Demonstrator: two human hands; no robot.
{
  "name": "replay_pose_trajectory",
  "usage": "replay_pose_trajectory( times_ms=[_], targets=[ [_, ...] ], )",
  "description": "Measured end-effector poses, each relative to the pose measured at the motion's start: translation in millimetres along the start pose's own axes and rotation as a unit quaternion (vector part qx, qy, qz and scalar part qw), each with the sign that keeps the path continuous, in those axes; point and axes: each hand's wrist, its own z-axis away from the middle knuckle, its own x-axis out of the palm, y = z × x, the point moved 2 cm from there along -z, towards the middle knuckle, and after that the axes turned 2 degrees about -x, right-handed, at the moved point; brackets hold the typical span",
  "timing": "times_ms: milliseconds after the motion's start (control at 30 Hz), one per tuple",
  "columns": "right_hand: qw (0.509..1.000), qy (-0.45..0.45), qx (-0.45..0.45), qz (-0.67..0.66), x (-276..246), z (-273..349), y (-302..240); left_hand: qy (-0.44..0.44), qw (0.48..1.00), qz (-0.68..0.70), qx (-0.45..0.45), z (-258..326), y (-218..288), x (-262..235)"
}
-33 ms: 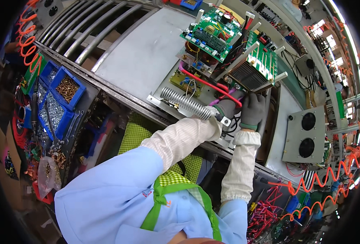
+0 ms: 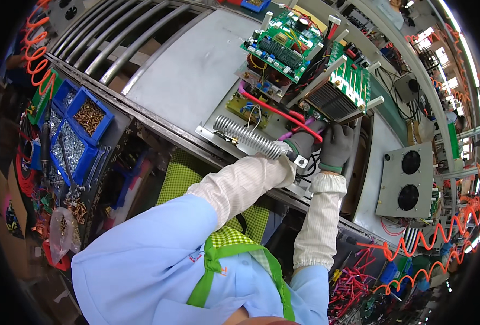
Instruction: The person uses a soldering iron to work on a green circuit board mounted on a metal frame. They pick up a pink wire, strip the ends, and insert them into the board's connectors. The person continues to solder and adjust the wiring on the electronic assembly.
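My left hand (image 2: 301, 143), in a grey glove, reaches into the open metal chassis (image 2: 211, 123), partly covered by a thick red cable (image 2: 275, 110). Its fingers bend inward beside a purple-sleeved wire end. Close on its right, my right hand (image 2: 337, 147), gloved the same way, has its fingers curled down at the foot of the finned heat sink (image 2: 329, 102). Both sets of fingertips are hidden, so whatever small part they pinch does not show. A large coil spring (image 2: 246, 136) lies along the chassis edge near my left wrist. Black wires run beneath my hands.
Green circuit boards (image 2: 283, 49) rise at the back of the chassis. To the right stands a grey panel with two fans (image 2: 405, 180). Blue bins (image 2: 76, 142) of screws sit at the left beside wrenches (image 2: 98, 165). Orange coiled hoses (image 2: 413, 238) hang at the right.
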Motion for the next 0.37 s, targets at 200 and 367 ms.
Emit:
replay_pose_trajectory(
  times_ms=[200,367],
  targets=[
    [0.997,0.045,0.06,-0.021,2,0,-2,-0.042,0.993,-0.103,0.028,9,8,10],
    [0.997,-0.005,0.056,-0.045,7,0,-4,-0.136,0.944,-0.263,0.143,-16,-5,-22]
  ],
)
